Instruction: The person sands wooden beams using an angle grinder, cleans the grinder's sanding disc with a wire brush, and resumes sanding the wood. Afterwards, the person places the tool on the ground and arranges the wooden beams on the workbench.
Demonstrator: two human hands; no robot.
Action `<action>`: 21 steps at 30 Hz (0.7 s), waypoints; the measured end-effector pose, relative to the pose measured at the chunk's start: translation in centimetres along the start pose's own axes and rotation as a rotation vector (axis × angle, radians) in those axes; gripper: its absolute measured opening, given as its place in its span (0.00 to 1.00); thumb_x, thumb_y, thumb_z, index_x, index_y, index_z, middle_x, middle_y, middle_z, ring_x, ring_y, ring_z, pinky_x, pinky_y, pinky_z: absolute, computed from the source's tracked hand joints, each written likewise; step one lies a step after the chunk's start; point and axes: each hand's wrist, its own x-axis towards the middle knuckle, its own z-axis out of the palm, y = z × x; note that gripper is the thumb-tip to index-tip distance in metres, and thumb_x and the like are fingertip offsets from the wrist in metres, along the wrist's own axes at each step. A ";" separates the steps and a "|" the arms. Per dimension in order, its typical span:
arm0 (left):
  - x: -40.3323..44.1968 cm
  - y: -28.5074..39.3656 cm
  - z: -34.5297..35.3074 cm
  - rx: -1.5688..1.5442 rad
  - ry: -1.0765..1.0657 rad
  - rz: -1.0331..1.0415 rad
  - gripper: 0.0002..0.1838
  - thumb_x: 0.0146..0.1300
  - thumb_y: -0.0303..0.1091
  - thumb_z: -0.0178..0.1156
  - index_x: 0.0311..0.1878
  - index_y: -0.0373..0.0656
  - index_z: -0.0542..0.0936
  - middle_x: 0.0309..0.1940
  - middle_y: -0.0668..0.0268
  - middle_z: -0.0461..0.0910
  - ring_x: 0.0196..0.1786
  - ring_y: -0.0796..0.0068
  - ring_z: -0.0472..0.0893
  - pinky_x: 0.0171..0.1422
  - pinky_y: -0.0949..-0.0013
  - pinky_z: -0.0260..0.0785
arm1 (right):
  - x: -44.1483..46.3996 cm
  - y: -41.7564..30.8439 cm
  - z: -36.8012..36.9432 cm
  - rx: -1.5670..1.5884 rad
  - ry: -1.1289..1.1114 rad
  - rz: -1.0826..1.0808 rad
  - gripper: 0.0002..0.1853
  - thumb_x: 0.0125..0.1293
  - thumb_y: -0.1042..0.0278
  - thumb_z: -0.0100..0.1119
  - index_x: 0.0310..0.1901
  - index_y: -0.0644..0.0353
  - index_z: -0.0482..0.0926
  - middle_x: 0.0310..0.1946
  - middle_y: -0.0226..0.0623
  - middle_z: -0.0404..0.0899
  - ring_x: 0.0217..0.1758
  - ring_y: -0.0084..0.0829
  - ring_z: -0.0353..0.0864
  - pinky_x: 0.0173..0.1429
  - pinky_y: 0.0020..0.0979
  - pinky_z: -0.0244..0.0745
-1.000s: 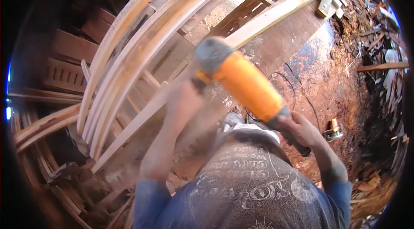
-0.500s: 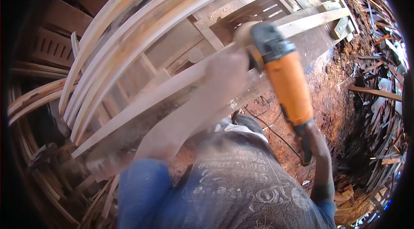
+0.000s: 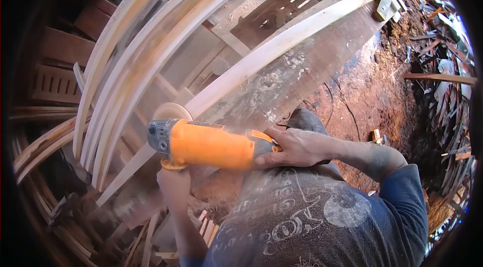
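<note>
An orange and dark grey angle grinder [image 3: 214, 143] lies across my front, its head to the left. My right hand [image 3: 297, 148] is wrapped round its rear handle. By the head, my left hand [image 3: 174, 181] grips the grinder from below; its fingers are partly hidden. A round sanding disc [image 3: 172, 111] meets a long, slightly curved pale wooden strip [image 3: 297, 35], covering a part of it toward the lower left end. The strip lies along the near side of a dusty wooden bench [image 3: 282, 81].
Several curved wooden pieces [image 3: 151, 60] lie side by side beyond the strip. Small wooden blocks [image 3: 385, 5] sit at the strip's far end. A black cable [image 3: 347, 106] runs over the reddish ground. Wood scraps [image 3: 448, 86] are heaped at the right. Dust hangs around the disc.
Both hands have brought the grinder from the strip's upper right part down to its lower left part. The tool has turned from near upright in view to nearly level.
</note>
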 end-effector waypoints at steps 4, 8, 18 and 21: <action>1.1 3.4 1.4 -0.022 -0.137 0.158 0.22 0.55 0.42 0.76 0.45 0.35 0.84 0.38 0.44 0.86 0.47 0.42 0.85 0.47 0.48 0.77 | -3.5 1.4 -3.0 0.066 0.023 0.162 0.49 0.68 0.28 0.55 0.74 0.68 0.61 0.55 0.65 0.79 0.60 0.55 0.82 0.67 0.46 0.73; 2.1 15.3 3.2 -0.054 -0.317 0.400 0.18 0.58 0.41 0.72 0.42 0.35 0.84 0.36 0.44 0.85 0.44 0.41 0.85 0.47 0.47 0.76 | -10.4 7.6 -4.0 0.279 0.273 0.182 0.46 0.70 0.34 0.56 0.74 0.67 0.61 0.58 0.59 0.80 0.63 0.50 0.81 0.69 0.43 0.73; 3.7 38.2 11.4 0.008 -0.414 0.751 0.29 0.60 0.61 0.69 0.30 0.37 0.86 0.28 0.49 0.86 0.36 0.47 0.87 0.42 0.51 0.81 | -20.4 20.9 -13.5 0.769 0.481 0.255 0.42 0.73 0.41 0.56 0.78 0.61 0.58 0.54 0.40 0.80 0.47 0.28 0.81 0.49 0.31 0.78; 3.0 46.5 15.2 -0.056 -0.446 0.787 0.25 0.60 0.55 0.70 0.31 0.36 0.86 0.29 0.49 0.86 0.37 0.47 0.87 0.43 0.52 0.81 | -23.8 25.8 -18.4 0.731 0.577 0.211 0.40 0.74 0.38 0.52 0.75 0.62 0.62 0.46 0.36 0.81 0.37 0.23 0.78 0.41 0.28 0.75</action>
